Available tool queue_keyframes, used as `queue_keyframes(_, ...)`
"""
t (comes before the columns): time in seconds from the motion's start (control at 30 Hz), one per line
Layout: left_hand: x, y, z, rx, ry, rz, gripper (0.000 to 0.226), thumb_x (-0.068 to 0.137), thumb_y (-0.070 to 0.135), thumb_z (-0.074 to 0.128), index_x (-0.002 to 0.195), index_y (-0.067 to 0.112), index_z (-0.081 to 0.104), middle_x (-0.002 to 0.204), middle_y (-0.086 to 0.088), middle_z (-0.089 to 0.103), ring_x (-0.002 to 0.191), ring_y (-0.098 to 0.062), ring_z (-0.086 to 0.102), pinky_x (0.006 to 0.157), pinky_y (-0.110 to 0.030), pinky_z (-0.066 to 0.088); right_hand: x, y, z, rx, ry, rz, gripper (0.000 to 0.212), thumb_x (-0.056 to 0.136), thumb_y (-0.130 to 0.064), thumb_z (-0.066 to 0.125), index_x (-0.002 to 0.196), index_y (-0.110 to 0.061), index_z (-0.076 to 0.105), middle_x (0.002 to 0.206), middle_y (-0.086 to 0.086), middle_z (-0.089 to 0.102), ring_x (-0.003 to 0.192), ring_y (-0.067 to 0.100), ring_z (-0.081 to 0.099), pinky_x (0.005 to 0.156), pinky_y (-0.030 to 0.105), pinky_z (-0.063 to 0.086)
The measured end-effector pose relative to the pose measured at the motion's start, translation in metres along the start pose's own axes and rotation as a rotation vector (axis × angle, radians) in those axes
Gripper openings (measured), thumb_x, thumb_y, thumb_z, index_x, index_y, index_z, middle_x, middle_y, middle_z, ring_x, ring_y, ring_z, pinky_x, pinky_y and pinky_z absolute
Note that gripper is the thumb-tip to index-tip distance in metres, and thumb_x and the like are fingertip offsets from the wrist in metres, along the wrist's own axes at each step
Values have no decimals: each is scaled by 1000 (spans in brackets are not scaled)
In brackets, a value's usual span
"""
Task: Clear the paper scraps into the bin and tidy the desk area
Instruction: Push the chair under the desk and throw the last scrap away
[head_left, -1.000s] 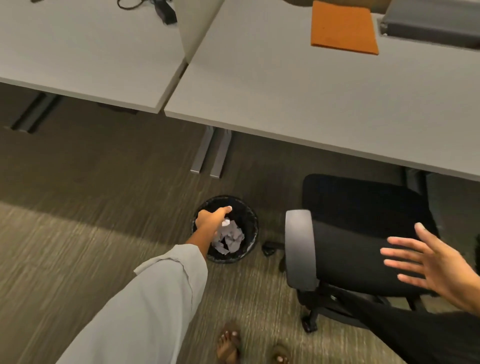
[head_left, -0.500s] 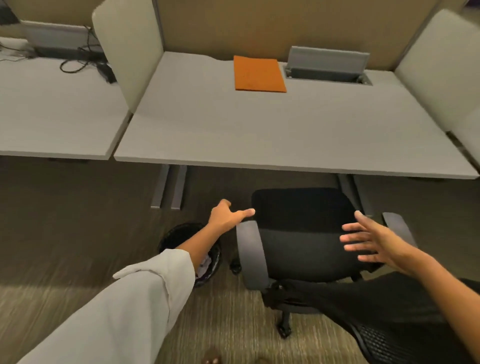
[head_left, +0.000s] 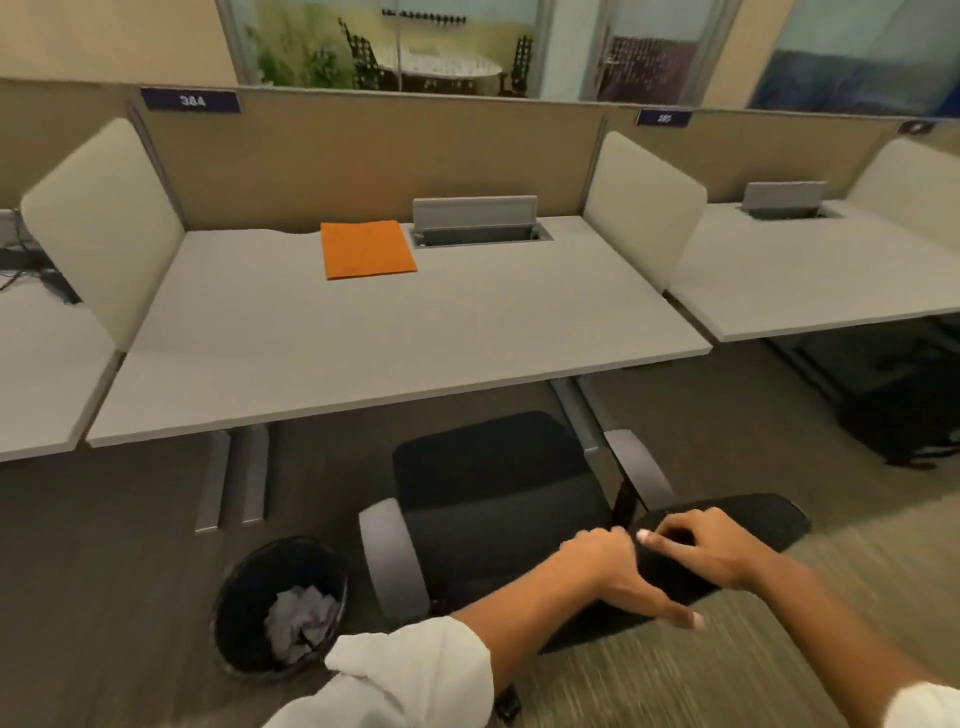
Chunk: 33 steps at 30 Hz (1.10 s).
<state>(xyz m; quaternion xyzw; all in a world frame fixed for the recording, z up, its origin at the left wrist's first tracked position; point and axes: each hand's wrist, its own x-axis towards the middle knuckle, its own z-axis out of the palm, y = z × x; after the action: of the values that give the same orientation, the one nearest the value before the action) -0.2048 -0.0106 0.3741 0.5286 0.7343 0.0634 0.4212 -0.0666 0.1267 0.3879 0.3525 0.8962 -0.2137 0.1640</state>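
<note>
Your left hand (head_left: 618, 569) and right hand (head_left: 709, 548): grips curled on chair back (head_left: 737, 525) | bin (head_left: 234, 603) with paper scraps (head_left: 301, 621): floor, left of your grips

A blue plate (head_left: 190, 100) on the desk partition (head_left: 363, 156) reads "384"

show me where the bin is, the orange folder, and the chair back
bin (head_left: 236, 592): head view, on its black inner wall.
orange folder (head_left: 368, 249): head view, middle of its top face.
chair back (head_left: 748, 519): head view, on the mesh top edge right of the hands.
</note>
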Motion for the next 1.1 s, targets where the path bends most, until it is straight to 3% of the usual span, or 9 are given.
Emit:
queue_keyframes(0.1,1,4,31,124,40,-82,114,49,88,64,130,11,44,124,-10,57,112,-34,58,88,-50,48,-3,29,4,-247,126,-150,80,76,-93,19,101,-36,70,92,-15,71,87,4,64,82,32,50)
queue_keyframes(0.2,-4,-1,51,176,263,-65,83,61,76,60,117,15,49,113,-9,63,103,-33,63,87,-48,50,-3,52,13,-313,369,-280,78,82,-88,15,92,-34,71,82,-14,70,80,6,63,73,33,47)
queue_keyframes(0.33,-14,1,56,226,349,-48,78,65,83,49,110,19,53,106,-5,67,94,-30,65,81,-41,53,-1,56,28,-327,533,-327,73,84,-85,22,83,-33,74,69,-11,69,71,10,64,65,33,43)
queue_keyframes(0.5,-12,16,52,251,317,-100,102,59,101,34,120,21,54,105,-1,67,91,-24,64,81,-40,55,-3,62,23,-306,508,-331,83,83,-86,13,89,-30,75,73,-6,72,76,15,66,72,35,42)
queue_keyframes(0.67,-16,24,56,229,316,-162,100,67,99,24,122,21,53,107,-4,68,93,-25,64,80,-41,52,-4,74,19,-302,404,-459,88,81,-88,8,99,-28,70,86,-5,72,85,18,66,75,38,45)
queue_keyframes(0.8,-25,24,62,257,406,-208,93,74,95,18,108,19,57,85,2,62,76,-18,59,66,-34,43,-2,95,6,-268,290,-578,80,84,-85,11,110,-30,63,100,-8,70,92,16,64,75,35,47)
queue_keyframes(0.87,-31,24,68,295,499,-247,89,73,96,15,93,20,56,73,6,57,67,-14,56,59,-31,38,-3,110,-1,-275,331,-577,79,85,-85,12,109,-30,64,98,-9,70,89,13,63,72,33,46)
queue_keyframes(0.97,-42,22,85,323,631,-294,76,72,97,13,68,26,41,63,7,49,56,-8,47,51,-27,27,-6,121,1,-312,411,-571,81,85,-85,11,107,-29,66,91,-10,69,83,11,62,71,31,45)
queue_keyframes(1.1,-48,19,98,359,716,-324,78,73,96,13,66,24,41,62,6,50,54,-8,45,49,-28,23,-9,120,12,-317,499,-571,81,86,-84,13,106,-29,69,87,-12,70,81,10,64,71,30,47)
